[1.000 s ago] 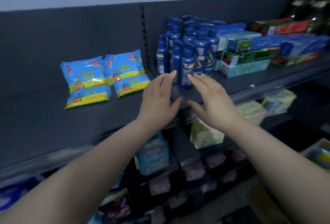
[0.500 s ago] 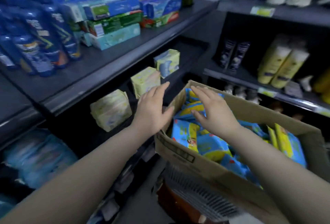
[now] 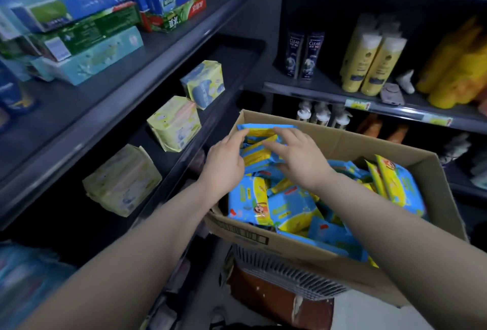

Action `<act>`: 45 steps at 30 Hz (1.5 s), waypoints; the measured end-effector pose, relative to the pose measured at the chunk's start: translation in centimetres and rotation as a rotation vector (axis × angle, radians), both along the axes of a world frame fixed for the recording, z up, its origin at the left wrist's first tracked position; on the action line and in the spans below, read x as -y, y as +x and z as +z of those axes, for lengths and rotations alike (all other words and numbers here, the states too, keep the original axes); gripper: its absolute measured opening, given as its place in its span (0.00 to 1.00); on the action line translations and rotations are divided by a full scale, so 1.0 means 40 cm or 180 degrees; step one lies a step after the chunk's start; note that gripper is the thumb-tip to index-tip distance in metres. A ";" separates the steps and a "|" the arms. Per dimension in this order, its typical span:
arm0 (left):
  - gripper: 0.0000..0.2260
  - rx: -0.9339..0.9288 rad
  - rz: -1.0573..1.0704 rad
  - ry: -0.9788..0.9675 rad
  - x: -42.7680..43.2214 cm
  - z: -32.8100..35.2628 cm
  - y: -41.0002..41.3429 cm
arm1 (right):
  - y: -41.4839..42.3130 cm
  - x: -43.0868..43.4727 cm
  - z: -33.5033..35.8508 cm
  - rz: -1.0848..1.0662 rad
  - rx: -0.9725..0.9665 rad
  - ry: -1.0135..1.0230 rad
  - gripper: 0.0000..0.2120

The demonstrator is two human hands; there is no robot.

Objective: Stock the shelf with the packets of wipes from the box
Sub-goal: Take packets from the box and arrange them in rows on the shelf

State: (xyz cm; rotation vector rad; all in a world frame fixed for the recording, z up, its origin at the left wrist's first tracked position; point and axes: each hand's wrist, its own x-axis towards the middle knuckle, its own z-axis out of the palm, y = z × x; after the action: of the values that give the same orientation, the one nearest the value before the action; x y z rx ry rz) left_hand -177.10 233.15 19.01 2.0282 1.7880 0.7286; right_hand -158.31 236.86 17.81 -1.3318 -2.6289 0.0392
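Note:
An open cardboard box (image 3: 340, 140) sits low at the centre right, filled with several blue and yellow packets of wipes (image 3: 287, 211). Both my hands are inside its far left corner. My left hand (image 3: 226, 163) holds the left side of a small stack of packets (image 3: 259, 146), fingers along its edge. My right hand (image 3: 297, 156) lies over the stack's right side, fingers curled on top of it. The dark shelf (image 3: 87, 98) on the left carries toothpaste boxes (image 3: 87, 48).
Pale yellow packs (image 3: 174, 123) stand on the lower left shelf close to the box. Shampoo bottles (image 3: 303, 55) and yellow bottles (image 3: 369, 61) fill the right-hand shelving. A grey basket (image 3: 284, 274) sits under the box.
My view has swung from the upper shelf down to the box. Both hands have moved forward into its far corner and closed around a stack of packets.

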 end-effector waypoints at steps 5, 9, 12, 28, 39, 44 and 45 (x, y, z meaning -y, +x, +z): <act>0.22 0.0544 -0.0038 -0.0281 -0.021 0.011 -0.035 | 0.005 -0.030 0.021 0.0208 -0.0394 0.0336 0.14; 0.15 0.0563 -0.0295 -0.0410 -0.047 0.032 -0.050 | 0.044 -0.036 0.056 -0.0211 -0.1279 -0.0261 0.14; 0.16 0.0620 -0.0492 -0.0384 -0.069 0.048 -0.046 | 0.056 -0.019 0.061 -0.0574 -0.2045 -0.1038 0.10; 0.02 0.0334 -0.0212 -0.0461 -0.089 0.073 -0.050 | 0.097 0.076 0.010 -0.0954 -0.1705 -0.1575 0.36; 0.08 0.0458 0.0257 -0.0119 -0.031 0.145 -0.117 | 0.100 0.075 0.083 -0.0556 -0.1636 -0.1546 0.04; 0.10 0.0333 0.0754 0.0221 0.046 0.217 -0.185 | 0.073 0.041 0.174 -0.0222 -0.1912 -0.1440 0.03; 0.10 0.0341 0.0807 0.0246 0.070 0.232 -0.200 | 0.059 0.034 0.187 -0.0106 -0.1928 -0.1400 0.05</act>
State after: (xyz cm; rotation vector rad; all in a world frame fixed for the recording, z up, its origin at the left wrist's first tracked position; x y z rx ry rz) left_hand -185.10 230.37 28.29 1.7890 2.0030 0.9746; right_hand -155.94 235.50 25.30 -1.2209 -2.1365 0.9076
